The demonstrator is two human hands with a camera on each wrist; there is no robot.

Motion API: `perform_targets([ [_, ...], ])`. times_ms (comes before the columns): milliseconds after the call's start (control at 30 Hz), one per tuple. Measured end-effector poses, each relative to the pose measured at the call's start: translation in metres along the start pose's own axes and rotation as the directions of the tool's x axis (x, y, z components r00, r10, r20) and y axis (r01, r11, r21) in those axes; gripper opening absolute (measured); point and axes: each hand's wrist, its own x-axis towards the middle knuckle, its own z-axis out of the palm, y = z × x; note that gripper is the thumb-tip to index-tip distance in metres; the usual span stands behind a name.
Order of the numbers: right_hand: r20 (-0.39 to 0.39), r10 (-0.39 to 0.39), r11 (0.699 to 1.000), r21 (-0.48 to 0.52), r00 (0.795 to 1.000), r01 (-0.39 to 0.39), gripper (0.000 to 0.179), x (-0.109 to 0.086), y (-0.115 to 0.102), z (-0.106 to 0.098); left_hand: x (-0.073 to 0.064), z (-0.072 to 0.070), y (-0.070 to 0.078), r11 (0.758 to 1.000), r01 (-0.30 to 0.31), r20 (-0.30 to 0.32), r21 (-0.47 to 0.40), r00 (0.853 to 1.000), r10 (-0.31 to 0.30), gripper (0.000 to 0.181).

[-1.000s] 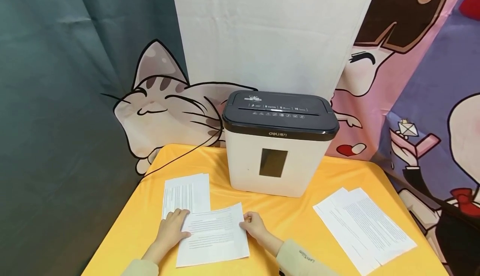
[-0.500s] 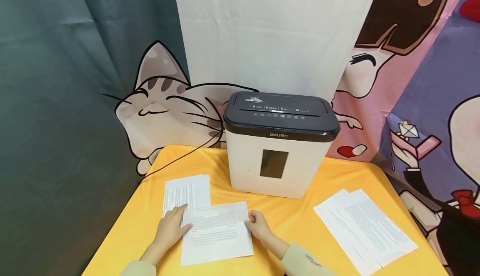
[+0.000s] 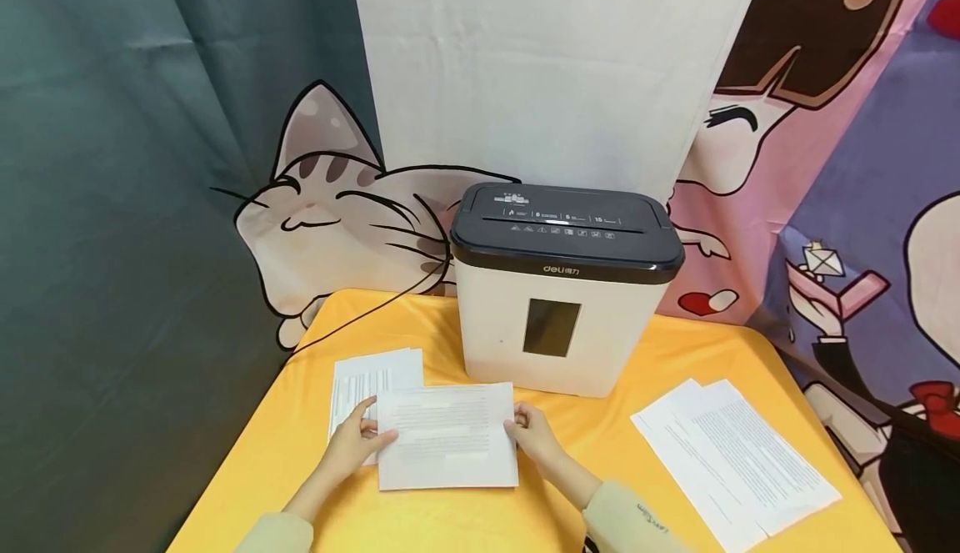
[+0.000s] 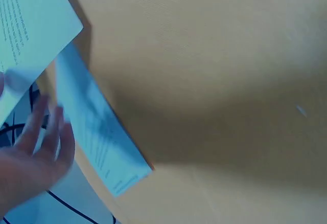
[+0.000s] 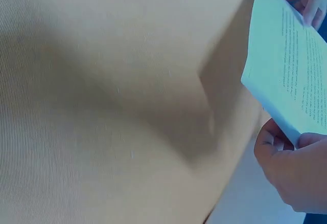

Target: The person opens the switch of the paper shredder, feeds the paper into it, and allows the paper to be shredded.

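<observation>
A printed sheet of paper (image 3: 446, 436), seemingly with another beneath it, is held over the yellow table between both hands. My right hand (image 3: 536, 434) pinches its right edge between thumb and fingers; the right wrist view shows this hand (image 5: 294, 165) at a corner. At the left edge, my left hand (image 3: 352, 444) lays its thumb on the paper's face. Its other fingers (image 4: 51, 132) stand spread beside the edge in the left wrist view, off the sheet. Behind lies a small stack of papers (image 3: 363, 382), partly hidden by the held sheet and left hand.
A white paper shredder (image 3: 491, 332) with a dark lid (image 3: 570, 244) stands at the back of the table (image 3: 450, 528). Overlapping printed sheets (image 3: 738, 453) lie to the right. A thin black cable (image 3: 367, 319) runs off to the left. Printed curtains (image 3: 555, 61) hang behind.
The held paper has moved forward and slightly right and is tilted up more, its shape now squarer to me. Both hands have moved with it. The left fingers have come off the stack behind.
</observation>
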Motion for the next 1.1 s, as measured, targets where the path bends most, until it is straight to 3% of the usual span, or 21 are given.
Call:
perform_targets([
  [133,0.007,-0.009,0.999,0.054,1.000,0.009,0.021,0.002,-0.004,-0.014,0.003,0.001,0.007,0.970,0.009,0.128,-0.243,0.991,0.023,0.065],
  [267,0.028,-0.035,0.998,0.058,0.999,0.034,0.025,0.001,-0.014,-0.029,0.002,0.006,0.018,0.942,-0.031,0.186,-0.335,0.978,0.098,0.054],
  [400,0.075,-0.081,0.995,0.072,0.994,0.076,0.028,0.000,-0.024,-0.039,-0.001,0.006,0.037,0.922,-0.038,0.169,-0.385,0.979,0.111,0.048],
  [600,0.084,-0.151,0.986,0.084,0.985,0.144,0.029,-0.006,-0.039,-0.056,-0.002,0.008,0.071,0.917,-0.073,0.126,-0.392,0.983,0.132,0.040],
  [867,0.030,-0.206,0.975,0.093,0.978,0.202,0.022,-0.015,-0.063,-0.074,0.002,0.010,0.113,0.910,-0.024,0.068,-0.413,0.996,0.056,0.030],
  [1100,0.022,-0.262,0.965,0.028,0.965,0.261,0.022,-0.029,-0.089,-0.089,0.001,-0.003,0.140,0.905,-0.085,0.057,-0.416,0.991,0.120,0.027],
])
